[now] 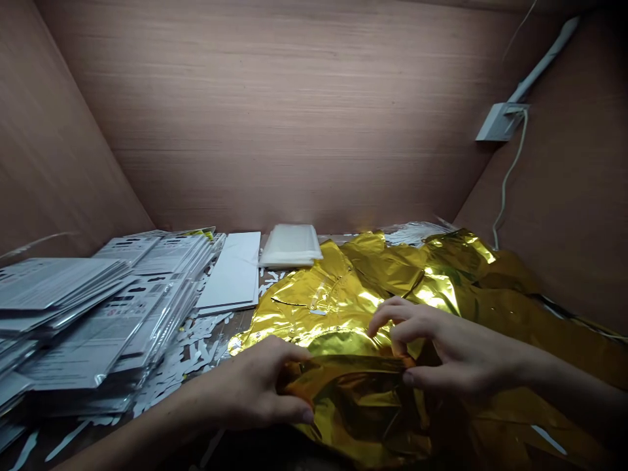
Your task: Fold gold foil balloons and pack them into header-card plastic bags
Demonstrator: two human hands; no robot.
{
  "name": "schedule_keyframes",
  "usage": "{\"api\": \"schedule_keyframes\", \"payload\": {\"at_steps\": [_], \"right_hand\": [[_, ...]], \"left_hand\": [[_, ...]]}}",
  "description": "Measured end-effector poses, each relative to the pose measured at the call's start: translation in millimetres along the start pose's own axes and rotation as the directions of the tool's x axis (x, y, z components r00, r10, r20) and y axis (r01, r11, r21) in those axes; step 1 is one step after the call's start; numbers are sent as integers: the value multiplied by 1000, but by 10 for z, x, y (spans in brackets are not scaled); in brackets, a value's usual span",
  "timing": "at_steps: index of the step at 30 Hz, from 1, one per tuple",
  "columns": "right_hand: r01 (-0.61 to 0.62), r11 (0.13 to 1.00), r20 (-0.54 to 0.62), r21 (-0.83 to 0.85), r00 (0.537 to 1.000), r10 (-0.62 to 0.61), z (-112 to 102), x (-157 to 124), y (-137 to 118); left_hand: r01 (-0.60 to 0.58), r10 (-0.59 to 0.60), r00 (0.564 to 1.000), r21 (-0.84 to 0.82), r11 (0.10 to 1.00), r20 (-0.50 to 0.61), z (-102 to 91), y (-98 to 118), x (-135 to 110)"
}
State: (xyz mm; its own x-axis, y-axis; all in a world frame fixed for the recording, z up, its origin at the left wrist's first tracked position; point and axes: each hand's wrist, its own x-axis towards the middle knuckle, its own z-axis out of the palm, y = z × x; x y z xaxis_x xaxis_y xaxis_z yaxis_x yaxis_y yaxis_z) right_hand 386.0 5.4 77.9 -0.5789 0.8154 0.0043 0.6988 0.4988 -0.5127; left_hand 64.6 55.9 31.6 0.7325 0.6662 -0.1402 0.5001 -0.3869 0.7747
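A large crumpled sheet of gold metallic foil (353, 412), perhaps a foil balloon, spreads over the work surface in front of me. My left hand (260, 386) pinches a folded edge of it near the middle of the view. My right hand (441, 347) grips the same fold farther right, between thumb and fingers. The foil bunches into a loose loop between my hands. Its lower part runs out of view at the bottom edge.
Stacks of flat packets with printed labels (112, 307) fill the left side. Behind them lie a white board (233, 271) and a white plastic-wrapped pack (289, 245). Silver scraps (191, 353) litter the surface. Brown panels enclose the space, with a wall box and cable (500, 121) at right.
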Motion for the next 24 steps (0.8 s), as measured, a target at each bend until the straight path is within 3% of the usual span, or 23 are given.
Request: {"api": "schedule_keyframes", "payload": {"at_steps": [5,8,11,14,20,22,24], "right_hand": [[-78,997,7,3,997,78,-37,443,141],[-58,995,-46,-78,997,55,-48,747,298],[-23,952,-181,-304,983,-34,61,913,386],[65,888,-222,-455,958,-184,302,879,294],[221,908,-151,-357,945,-289,747,651,65],[225,906,-151,-358,944,-294,809,632,136],[218,903,-152,-369,945,-290,837,630,240]], "left_hand": [[74,-31,978,203,976,-208,-316,-144,71],[141,-100,975,201,969,-201,-465,-169,73],[153,-114,972,185,971,-203,-486,-200,72],[174,-113,956,210,962,-272,-437,-260,95],[246,-185,942,203,948,-281,-406,-337,149],[217,-172,953,165,962,-250,-429,-351,155],[118,-109,983,56,991,-147,-463,-368,155]]}}
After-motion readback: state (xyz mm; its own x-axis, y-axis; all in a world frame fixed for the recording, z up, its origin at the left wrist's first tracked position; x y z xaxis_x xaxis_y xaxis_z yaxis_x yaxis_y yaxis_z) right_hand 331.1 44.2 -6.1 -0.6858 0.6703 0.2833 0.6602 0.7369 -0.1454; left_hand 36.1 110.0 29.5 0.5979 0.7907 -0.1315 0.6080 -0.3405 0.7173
